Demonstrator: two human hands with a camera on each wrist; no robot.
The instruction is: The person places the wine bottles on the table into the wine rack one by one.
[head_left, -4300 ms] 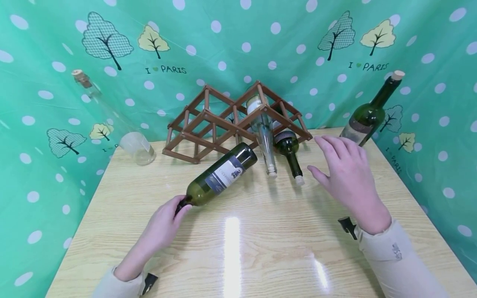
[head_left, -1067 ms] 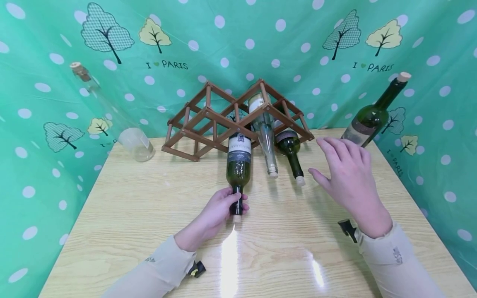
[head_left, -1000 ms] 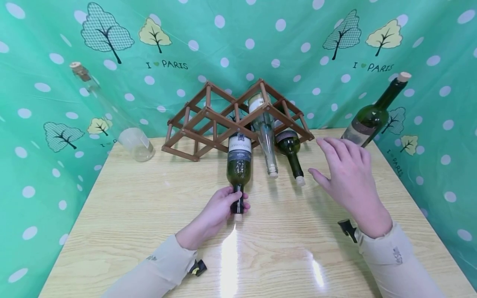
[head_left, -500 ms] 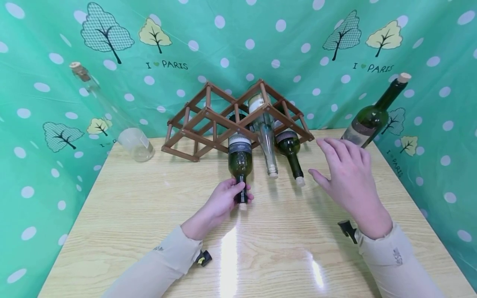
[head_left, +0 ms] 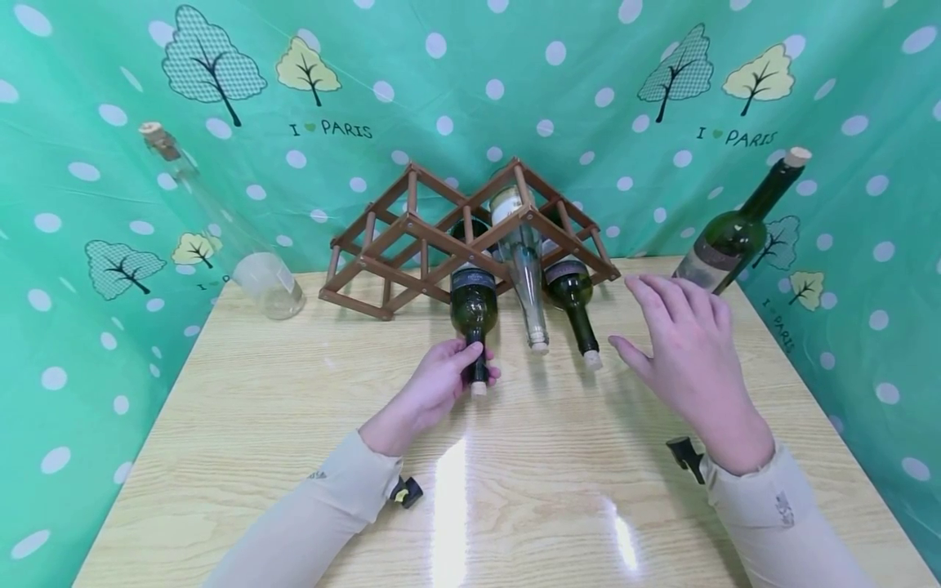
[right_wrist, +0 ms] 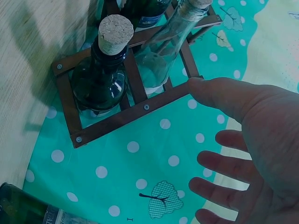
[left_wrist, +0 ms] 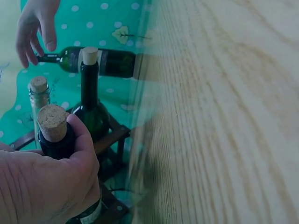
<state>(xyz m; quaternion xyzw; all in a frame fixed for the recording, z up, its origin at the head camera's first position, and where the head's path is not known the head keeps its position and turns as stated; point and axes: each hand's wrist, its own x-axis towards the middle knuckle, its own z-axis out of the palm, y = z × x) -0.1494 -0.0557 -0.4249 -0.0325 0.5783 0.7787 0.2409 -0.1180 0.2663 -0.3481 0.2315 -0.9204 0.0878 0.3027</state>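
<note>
My left hand (head_left: 441,380) grips the neck of a green wine bottle (head_left: 474,314), its cork (left_wrist: 52,122) showing past the fingers in the left wrist view. Most of this bottle's body lies inside a lower middle slot of the brown wooden wine rack (head_left: 412,219), base toward the back. Two other bottles lie in the rack to its right: a clear glass bottle (head_left: 526,273) in an upper slot and a corked green bottle (head_left: 572,294) in a lower one. My right hand (head_left: 687,355), fingers spread and holding nothing, hovers right of the rack.
A clear corked bottle (head_left: 265,282) stands at the back left of the wooden table (head_left: 309,392). Behind my right hand, a green corked bottle (head_left: 724,241) stands at the back right. A green dotted cloth (head_left: 470,65) hangs behind the rack and along both sides.
My left hand has swung the green bottle from left of centre round to the rack, then slid it base-first deeper into the slot. The right hand has stayed in place.
</note>
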